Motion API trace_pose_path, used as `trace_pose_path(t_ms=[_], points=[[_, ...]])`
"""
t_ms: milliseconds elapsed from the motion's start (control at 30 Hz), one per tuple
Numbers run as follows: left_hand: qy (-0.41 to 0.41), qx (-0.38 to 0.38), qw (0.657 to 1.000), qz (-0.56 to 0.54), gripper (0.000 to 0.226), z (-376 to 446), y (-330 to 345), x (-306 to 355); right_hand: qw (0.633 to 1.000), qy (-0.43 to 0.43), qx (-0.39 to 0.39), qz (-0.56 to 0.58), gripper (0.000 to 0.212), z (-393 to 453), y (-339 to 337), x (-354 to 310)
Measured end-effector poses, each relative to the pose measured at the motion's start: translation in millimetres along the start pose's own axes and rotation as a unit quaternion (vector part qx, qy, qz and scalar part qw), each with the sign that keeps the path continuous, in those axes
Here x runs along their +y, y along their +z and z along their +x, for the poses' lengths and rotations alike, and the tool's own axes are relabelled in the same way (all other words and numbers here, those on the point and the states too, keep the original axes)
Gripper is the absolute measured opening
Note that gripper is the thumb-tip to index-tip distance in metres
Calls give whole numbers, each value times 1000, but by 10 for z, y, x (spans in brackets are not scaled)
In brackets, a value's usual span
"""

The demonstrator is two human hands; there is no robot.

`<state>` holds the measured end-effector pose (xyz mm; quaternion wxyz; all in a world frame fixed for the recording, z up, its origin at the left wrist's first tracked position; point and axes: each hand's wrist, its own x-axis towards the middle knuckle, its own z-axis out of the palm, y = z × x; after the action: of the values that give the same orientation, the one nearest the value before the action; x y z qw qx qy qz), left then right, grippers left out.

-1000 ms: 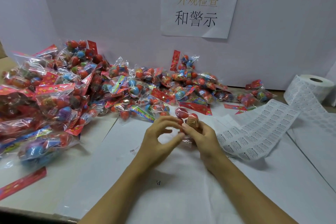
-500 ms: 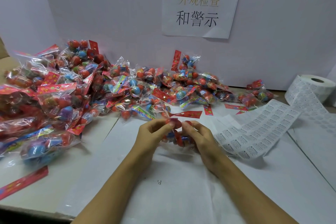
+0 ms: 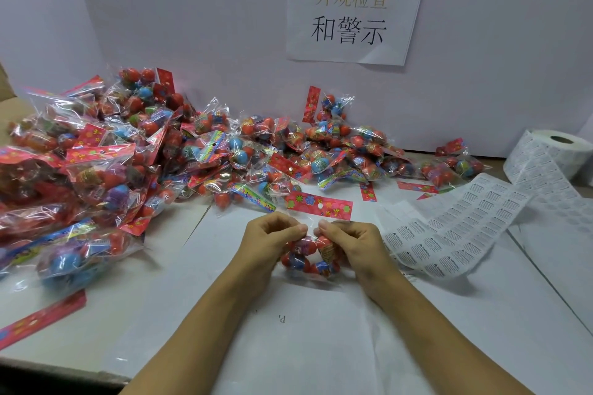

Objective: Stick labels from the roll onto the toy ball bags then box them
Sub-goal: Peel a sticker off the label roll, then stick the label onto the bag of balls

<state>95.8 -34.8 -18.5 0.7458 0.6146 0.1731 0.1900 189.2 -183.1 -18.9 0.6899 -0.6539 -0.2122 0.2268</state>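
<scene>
Worktop (image 3: pixel 321 346) — white, paper-covered, its near edge showing at lower left; bare paper lies in front of the forearms and at the right. Backing: white wall board (image 3: pixel 192 26) along the far edge, with a taped paper sign (image 3: pixel 356 9) bearing printed characters. Left and far side: heap of toy ball bags (image 3: pixel 134 151), clear film with red header cards, reaching the board. Far right corner: label roll (image 3: pixel 558 154), its unrolled label sheet (image 3: pixel 455 224) trailing across the worktop to just beside the right hand. Centre: one toy ball bag (image 3: pixel 309 253) holding red and blue balls, red header card (image 3: pixel 319 204) pointing away — left hand (image 3: pixel 266 244) and right hand (image 3: pixel 356 244) each pinch its film just below the card, fingers curled.
</scene>
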Motion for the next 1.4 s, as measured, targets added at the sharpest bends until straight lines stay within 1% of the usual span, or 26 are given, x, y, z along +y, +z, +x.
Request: trace_pose_path(t_ms=[67,100,167,300,333,433,500,567,633,667,700,733,767,800,833,867,900,933,967,1000,1033,1133,1200,1267,1367,1400], points=[[2,-9,1000,-10,10,4,5,-12,1000,-1,4,2,28,7,-4,4],[4,-10,1000,-15,7,11,6,-23,1000,-2,7,2,25,10,-6,8],[2,-6,1000,-14,10,22,6,-34,1000,-3,12,0,21,15,-5,17],[1,10,1000,-5,13,15,9,-39,1000,-8,22,2,21,38,-2,33],[0,18,1000,1,19,10,11,-31,1000,-7,25,3,21,42,-3,37],[-4,21,1000,15,57,4,5,-4,999,-1,34,12,22,42,-3,42],[23,14,999,20,67,-4,-5,3,999,-4,39,26,24,47,-4,33],[61,32,996,62,71,-9,2,-9,998,-15,40,49,38,55,-12,24],[104,88,979,153,78,1,19,-29,996,-23,38,80,61,64,-20,22],[131,127,961,207,79,4,25,-45,995,-26,38,85,69,64,-25,22],[170,166,937,255,76,2,24,-63,995,-28,39,85,74,65,-31,27],[226,195,908,294,69,-10,19,-65,995,-28,39,85,74,71,-34,31],[295,207,875,324,57,-27,17,-59,995,-25,37,88,72,73,-38,27],[363,191,844,344,43,-53,31,-48,994,-18,34,100,70,77,-36,12],[417,143,825,353,30,-102,65,-39,992,-12,31,119,71,81,-36,-8],[448,64,818,356,22,-166,121,-32,989,-6,31,141,73,87,-38,-27],[458,-26,809,368,20,-232,182,-33,986,1,34,166,76,93,-47,-49],[454,-108,793,391,23,-282,244,-43,980,11,39,194,80,102,-65,-78],[438,-173,774,423,29,-314,299,-62,973,19,43,225,82,109,-96,-108],[411,-218,760,454,35,-332,338,-79,965,23,46,257,84,115,-143,-144],[380,-243,752,481,40,-337,354,-80,956,22,49,290,85,118,-206,-187],[332,-257,727,543,44,-311,296,-74,923,-6,60,379,81,104,-434,-344],[323,-255,728,548,43,-321,277,-85,912,-31,55,406,78,86,-558,-419],[330,-247,734,540,41,-328,305,-104,908,-44,41,415,76,60,-621,-446],[352,-258,704,561,52,-349,395,-147,909,-44,17,414,75,30,-574,-436],[350,-266,700,562,56,-364,412,-155,912,-40,14,407,76,28,-530,-430]])
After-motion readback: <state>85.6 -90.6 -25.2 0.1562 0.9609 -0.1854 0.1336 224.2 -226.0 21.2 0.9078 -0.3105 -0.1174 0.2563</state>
